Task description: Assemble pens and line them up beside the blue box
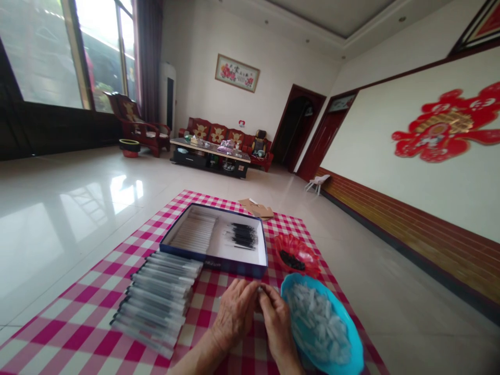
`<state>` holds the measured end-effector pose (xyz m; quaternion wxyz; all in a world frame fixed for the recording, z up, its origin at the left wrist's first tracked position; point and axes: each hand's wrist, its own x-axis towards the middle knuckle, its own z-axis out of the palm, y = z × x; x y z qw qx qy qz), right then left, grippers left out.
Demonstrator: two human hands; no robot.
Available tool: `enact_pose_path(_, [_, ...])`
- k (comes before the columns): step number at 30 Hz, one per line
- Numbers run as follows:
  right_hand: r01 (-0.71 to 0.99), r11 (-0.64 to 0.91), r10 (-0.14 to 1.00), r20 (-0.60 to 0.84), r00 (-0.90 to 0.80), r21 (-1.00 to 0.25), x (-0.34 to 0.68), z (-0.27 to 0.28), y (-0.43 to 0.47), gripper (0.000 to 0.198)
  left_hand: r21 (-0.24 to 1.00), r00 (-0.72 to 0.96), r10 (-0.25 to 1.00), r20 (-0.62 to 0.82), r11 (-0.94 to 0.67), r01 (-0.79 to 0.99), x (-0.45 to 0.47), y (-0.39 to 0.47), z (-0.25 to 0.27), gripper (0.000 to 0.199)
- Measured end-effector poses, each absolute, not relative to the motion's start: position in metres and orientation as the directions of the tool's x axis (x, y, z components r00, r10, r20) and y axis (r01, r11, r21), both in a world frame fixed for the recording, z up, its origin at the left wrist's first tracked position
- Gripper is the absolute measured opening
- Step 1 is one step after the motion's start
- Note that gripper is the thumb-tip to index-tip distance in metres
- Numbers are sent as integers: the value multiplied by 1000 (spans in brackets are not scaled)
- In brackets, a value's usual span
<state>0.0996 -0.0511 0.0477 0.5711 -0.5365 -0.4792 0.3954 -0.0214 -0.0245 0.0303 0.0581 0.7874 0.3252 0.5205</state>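
My left hand (236, 312) and my right hand (277, 320) meet above the checked cloth, fingertips closed together. A small greyish piece (260, 289) shows at the right thumb; the fingers hide most of it, and its kind is unclear. Left of my hands lies a row of clear pens (160, 297) with dark ends. Behind them, a blue-rimmed box (234, 265) holds clear tubes (195, 229) on its left and thin black pieces (244, 236) on its right. Close by my right hand, a blue bowl (353, 336) contains many translucent caps (320, 323).
A red bowl (308, 255) with small black parts (292, 260) stands behind the blue one. Flat cardboard (258, 209) lies at the table's far edge. Beyond are a low table (211, 154), a red sofa (219, 133), a wooden armchair (136, 125) and a small white stool (317, 182).
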Motion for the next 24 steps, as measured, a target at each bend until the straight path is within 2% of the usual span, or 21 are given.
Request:
enact_pose_path(4, [-24,138,952,126,279,-990,99,46,-48,30,455,278,605,746,-768,451,-22,-26,32,27])
enact_pose_path(11, [-37,182,923,158,351,-983,95,55,-55,25,502,235,655,718,-721,478,-24,-27,36,26])
enact_pose_path(20, [114,195,899,224,377,-974,102,54,-57,29,434,269,624,733,-735,521,-25,-27,36,27])
enact_pose_path(24, [225,210,892,281,354,-951,106,54,-56,27,414,320,641,698,-726,549,-26,-28,39,29])
